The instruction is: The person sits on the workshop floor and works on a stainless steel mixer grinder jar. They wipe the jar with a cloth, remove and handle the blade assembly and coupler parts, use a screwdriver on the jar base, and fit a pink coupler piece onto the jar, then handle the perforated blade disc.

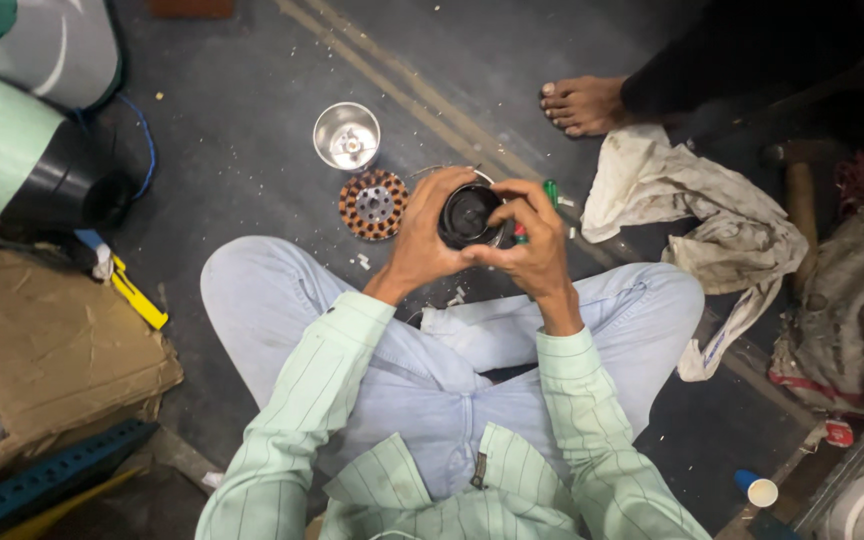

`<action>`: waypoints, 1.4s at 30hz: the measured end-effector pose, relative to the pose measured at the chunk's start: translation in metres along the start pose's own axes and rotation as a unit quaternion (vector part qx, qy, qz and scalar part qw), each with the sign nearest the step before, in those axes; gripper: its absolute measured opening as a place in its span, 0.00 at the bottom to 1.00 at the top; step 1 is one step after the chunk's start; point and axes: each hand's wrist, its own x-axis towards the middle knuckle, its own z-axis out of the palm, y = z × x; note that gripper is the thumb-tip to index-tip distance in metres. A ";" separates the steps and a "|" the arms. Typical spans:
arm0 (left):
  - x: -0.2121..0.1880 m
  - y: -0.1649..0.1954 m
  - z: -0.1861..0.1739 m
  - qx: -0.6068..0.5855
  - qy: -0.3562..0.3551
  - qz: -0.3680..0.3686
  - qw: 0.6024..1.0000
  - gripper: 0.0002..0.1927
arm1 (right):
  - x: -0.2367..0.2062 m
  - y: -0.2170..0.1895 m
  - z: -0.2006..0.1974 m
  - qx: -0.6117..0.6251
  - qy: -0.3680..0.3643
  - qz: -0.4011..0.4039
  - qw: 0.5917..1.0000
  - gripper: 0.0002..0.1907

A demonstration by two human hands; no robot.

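A person sits cross-legged on a dark floor (pixel 252 150). Both hands are up in front of the knees, close together, and both hold one round black part (pixel 469 213). The left hand (pixel 424 243) wraps its fingers around the left side of the part. The right hand (pixel 532 240) grips the right side, with its thumb across the front edge. A small tool with a red and green handle (pixel 520 234) shows between the right fingers, and its green end (pixel 551 190) sticks out above the hand.

The black part is in the air over the floor, just past the knees, near the middle of the floor.

On the floor just left of the hands lies a round disc with copper wire coils (pixel 373 204). A shiny metal bowl (pixel 346 136) sits right behind it.

A dirty white cloth (pixel 692 215) lies to the right of the hands. Another person's bare foot (pixel 584 104) rests near the far edge of the floor, above the cloth.

Flat brown cardboard (pixel 47 340) lies at the left edge. A yellow tool (pixel 137 297) lies beside it. A green and black machine (pixel 22 150) sits in the far left corner.
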 end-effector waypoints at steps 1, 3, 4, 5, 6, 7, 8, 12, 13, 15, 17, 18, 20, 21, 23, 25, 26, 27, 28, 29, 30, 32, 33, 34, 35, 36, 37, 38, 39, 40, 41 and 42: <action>0.000 0.000 -0.001 -0.003 0.002 0.001 1.000 0.41 | 0.000 -0.001 0.001 0.004 0.004 0.011 1.000 0.28; 0.000 0.001 -0.002 -0.005 0.008 0.003 1.000 0.41 | 0.000 -0.002 0.004 0.012 0.014 -0.008 1.000 0.31; 0.001 0.002 -0.003 -0.005 0.012 0.000 1.000 0.41 | 0.000 -0.002 0.005 0.014 0.020 -0.016 1.000 0.32; 0.001 0.002 -0.004 -0.006 0.015 -0.001 1.000 0.41 | 0.000 -0.003 0.005 0.010 0.009 -0.015 1.000 0.32; 0.002 0.002 -0.004 -0.004 0.012 0.003 1.000 0.41 | 0.000 -0.003 0.005 0.006 0.000 -0.015 1.000 0.33; 0.002 0.003 -0.004 -0.003 0.010 0.005 1.000 0.41 | 0.000 -0.003 0.005 0.003 -0.011 -0.015 1.000 0.33; 0.002 0.003 -0.005 -0.002 0.008 0.006 1.000 0.41 | 0.000 -0.004 0.004 0.006 -0.006 -0.009 1.000 0.31; 0.002 0.003 -0.004 -0.001 0.010 0.009 1.000 0.41 | 0.000 -0.005 0.004 0.017 0.014 -0.006 1.000 0.28; 0.001 0.003 -0.004 -0.004 0.013 0.003 1.000 0.41 | 0.000 -0.005 0.004 0.019 0.017 -0.008 1.000 0.29; 0.001 0.003 -0.004 0.000 0.015 0.002 1.000 0.41 | -0.001 -0.006 0.004 0.008 0.001 -0.012 1.000 0.31; 0.001 0.002 -0.003 0.014 0.014 0.014 1.000 0.40 | -0.001 -0.005 0.004 -0.002 -0.002 -0.018 1.000 0.30; 0.001 0.002 -0.003 0.009 0.012 0.013 1.000 0.41 | 0.000 -0.005 0.003 -0.007 0.001 -0.019 1.000 0.28; 0.001 0.002 -0.002 -0.001 0.007 0.013 1.000 0.41 | -0.001 -0.005 0.003 0.001 0.008 -0.010 1.000 0.27; 0.001 0.003 -0.002 0.000 0.009 0.010 1.000 0.41 | -0.001 -0.005 0.003 0.014 0.010 0.001 1.000 0.29; 0.000 0.003 -0.002 0.004 0.014 0.002 1.000 0.42 | -0.002 -0.005 0.003 0.025 0.006 0.007 1.000 0.30; 0.000 0.002 -0.002 0.009 0.006 0.010 1.000 0.41 | -0.002 -0.004 0.004 0.020 -0.003 -0.003 1.000 0.28; 0.000 0.002 -0.003 0.012 0.003 0.014 1.000 0.40 | -0.001 -0.004 0.004 0.011 0.003 -0.007 1.000 0.28; 0.000 0.002 -0.002 0.011 0.004 0.015 1.000 0.41 | -0.002 -0.003 0.003 0.001 0.008 -0.011 1.000 0.27; 0.000 0.002 -0.002 0.009 0.005 0.016 1.000 0.41 | -0.002 -0.003 0.003 -0.009 0.014 -0.014 1.000 0.27; 0.001 0.002 -0.002 0.008 0.006 0.017 1.000 0.41 | -0.002 -0.003 0.003 -0.005 0.012 -0.014 1.000 0.30; 0.001 0.002 -0.002 0.009 0.009 0.014 1.000 0.41 | -0.002 -0.003 0.003 -0.001 0.010 -0.014 1.000 0.32; 0.001 0.003 -0.003 0.011 0.013 0.007 1.000 0.42 | -0.003 -0.003 0.003 0.010 0.003 -0.008 1.000 0.33; 0.001 0.003 -0.003 0.009 0.008 0.011 1.000 0.41 | -0.003 -0.002 0.004 0.016 0.001 -0.004 1.000 0.31; 0.002 0.003 -0.004 0.008 0.004 0.015 1.000 0.41 | -0.003 -0.002 0.004 0.022 -0.003 -0.001 1.000 0.28; 0.001 0.003 -0.004 0.006 0.000 0.018 1.000 0.41 | -0.003 -0.002 0.004 0.016 0.003 -0.003 1.000 0.28; 0.001 0.004 -0.004 0.007 0.002 0.016 1.000 0.41 | -0.003 -0.002 0.004 0.010 0.009 -0.005 1.000 0.27; 0.001 0.004 -0.004 0.009 0.004 0.015 1.000 0.41 | -0.003 -0.001 0.004 0.003 0.016 -0.008 1.000 0.27; 0.002 0.005 -0.003 0.010 0.006 0.014 1.000 0.41 | -0.003 -0.001 0.004 0.008 0.019 -0.010 1.000 0.29; 0.001 0.005 -0.003 0.010 0.007 0.010 1.000 0.41 | -0.003 -0.001 0.005 0.013 0.021 -0.011 1.000 0.31; 0.001 0.005 -0.004 0.009 0.007 0.005 1.000 0.42 | -0.003 -0.001 0.006 0.019 0.024 -0.012 0.999 0.33; 0.001 0.004 -0.004 0.010 0.007 0.002 1.000 0.42 | -0.003 -0.001 0.006 0.008 0.021 -0.017 1.000 0.33; 0.001 0.004 -0.005 0.012 0.006 0.006 1.000 0.42 | -0.003 -0.001 0.006 -0.003 0.018 -0.022 1.000 0.32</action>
